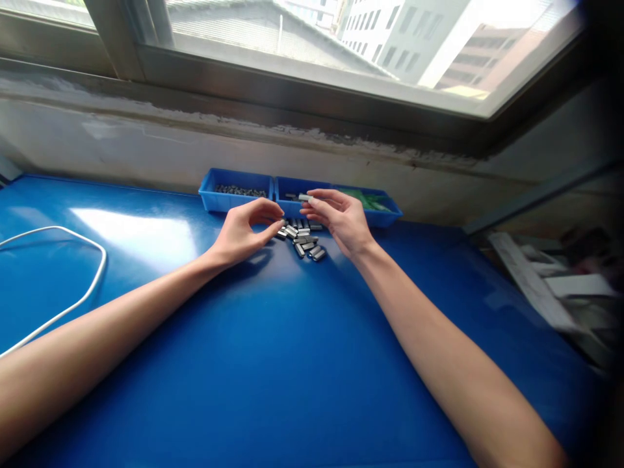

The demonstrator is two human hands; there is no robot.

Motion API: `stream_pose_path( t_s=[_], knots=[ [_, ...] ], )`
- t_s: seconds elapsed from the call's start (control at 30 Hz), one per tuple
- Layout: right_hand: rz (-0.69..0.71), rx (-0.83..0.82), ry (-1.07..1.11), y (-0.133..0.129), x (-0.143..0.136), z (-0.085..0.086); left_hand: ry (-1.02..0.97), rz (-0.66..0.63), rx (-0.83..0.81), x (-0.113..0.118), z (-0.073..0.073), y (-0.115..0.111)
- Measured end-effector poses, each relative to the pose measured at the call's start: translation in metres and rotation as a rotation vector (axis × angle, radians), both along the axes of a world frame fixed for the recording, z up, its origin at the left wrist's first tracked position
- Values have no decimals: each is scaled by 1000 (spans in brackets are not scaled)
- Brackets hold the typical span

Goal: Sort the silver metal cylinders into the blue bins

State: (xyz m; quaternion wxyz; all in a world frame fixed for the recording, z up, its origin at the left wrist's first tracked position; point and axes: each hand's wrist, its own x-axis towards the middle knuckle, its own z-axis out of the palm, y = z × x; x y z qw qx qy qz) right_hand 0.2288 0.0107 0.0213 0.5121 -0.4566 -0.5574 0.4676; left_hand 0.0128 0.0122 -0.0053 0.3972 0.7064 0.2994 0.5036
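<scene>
Several small silver-and-black metal pieces lie in a loose pile on the blue table. My right hand is raised at the pile's right side and pinches one silver piece between thumb and fingers, in front of the middle blue bin. At the left edge of the pile is my left hand, its thumb and fingers curved toward each other; a tiny dark thing shows at the thumb tip, too small to make out.
The left blue bin holds many small dark parts, the right bin green items. A white cable curves over the table's left side. Behind the bins stands a wall under a window; blurred white objects lie at right.
</scene>
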Motion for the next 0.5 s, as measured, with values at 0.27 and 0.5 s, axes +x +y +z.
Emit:
stream_pose_path(
  t_s=[0.27, 0.5],
  knots=[
    [-106, 189, -339, -2, 12, 23, 389, 68, 356, 1, -1, -2],
    [416, 49, -1131, -17, 40, 60, 481, 40, 426, 1, -3, -2]
  ],
)
